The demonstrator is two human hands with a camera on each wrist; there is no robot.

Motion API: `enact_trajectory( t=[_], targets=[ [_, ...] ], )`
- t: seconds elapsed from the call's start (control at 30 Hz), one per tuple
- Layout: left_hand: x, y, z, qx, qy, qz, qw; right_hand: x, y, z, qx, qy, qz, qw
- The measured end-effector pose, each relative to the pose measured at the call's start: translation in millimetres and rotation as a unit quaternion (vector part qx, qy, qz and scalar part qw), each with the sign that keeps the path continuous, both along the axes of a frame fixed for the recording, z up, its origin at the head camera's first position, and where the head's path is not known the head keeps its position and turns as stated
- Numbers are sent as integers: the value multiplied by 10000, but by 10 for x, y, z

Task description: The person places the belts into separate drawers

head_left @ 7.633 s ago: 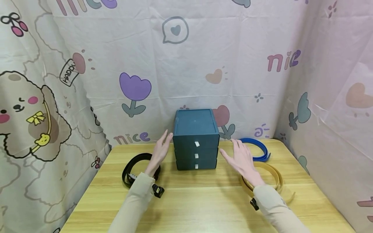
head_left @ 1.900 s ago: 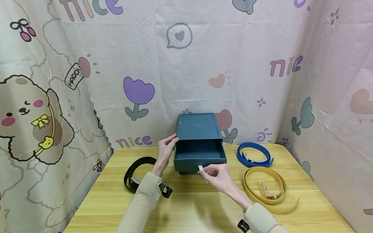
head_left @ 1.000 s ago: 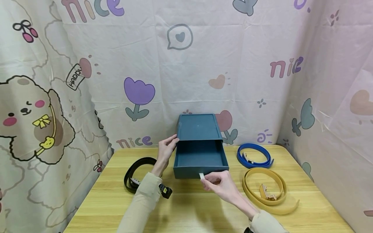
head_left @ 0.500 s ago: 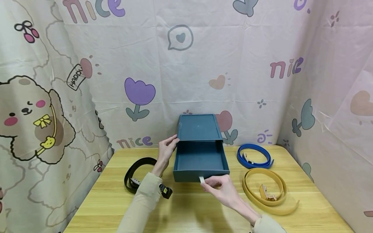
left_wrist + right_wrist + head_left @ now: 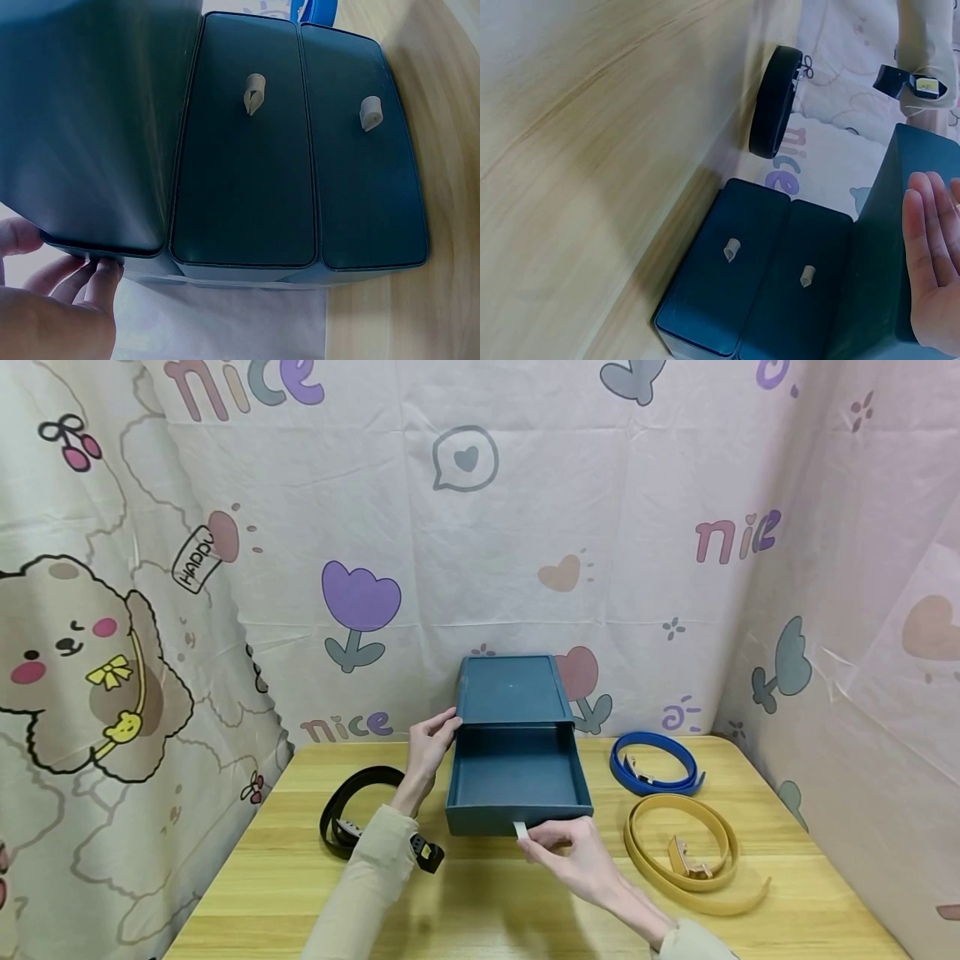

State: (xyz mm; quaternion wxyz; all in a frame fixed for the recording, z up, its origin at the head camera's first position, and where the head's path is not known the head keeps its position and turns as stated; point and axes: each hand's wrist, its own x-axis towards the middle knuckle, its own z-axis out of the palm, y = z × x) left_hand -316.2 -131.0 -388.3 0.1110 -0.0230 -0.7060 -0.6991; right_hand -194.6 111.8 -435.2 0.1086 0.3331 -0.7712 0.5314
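Observation:
A dark teal drawer cabinet stands at the back of the table, with its top drawer pulled far out and nothing visible inside. Between thumb and fingers, my right hand pinches the white pull tab on that drawer's front. My left hand rests its fingertips against the cabinet's left side near the front edge. Two lower drawers are closed in the left wrist view, each with a pale tab. In the right wrist view the pinched tab is hidden.
A coiled black belt lies on the table at the left, partly behind my left forearm. On the right lie a coiled blue belt and, nearer, a tan belt. A printed curtain hangs behind the table and on both sides.
My right hand first came to the tab from beside the cabinet, then drew the top drawer toward me, with slight further travel just now. The left hand moved onto the cabinet's side and stays there.

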Motion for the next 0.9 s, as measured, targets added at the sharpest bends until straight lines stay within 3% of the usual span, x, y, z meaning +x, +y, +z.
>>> enact_trajectory(
  t=[0.43,0.6,0.7,0.8,0.9],
  targets=[
    [20,-26,7,-72,22,-28,10000,22,-12,4,-61,44,83,9999],
    [10,-23,3,-54,0,-17,10000,13,71,7,413,-42,239,9989],
    [10,-15,6,-28,-10,-23,10000,-7,213,39,1089,-50,716,9915],
    [11,-9,9,-11,-5,-32,10000,-46,405,61,1782,-13,1319,9751],
    [14,-5,12,7,10,-37,10000,-113,617,1,2096,83,1613,9643]
  ],
)
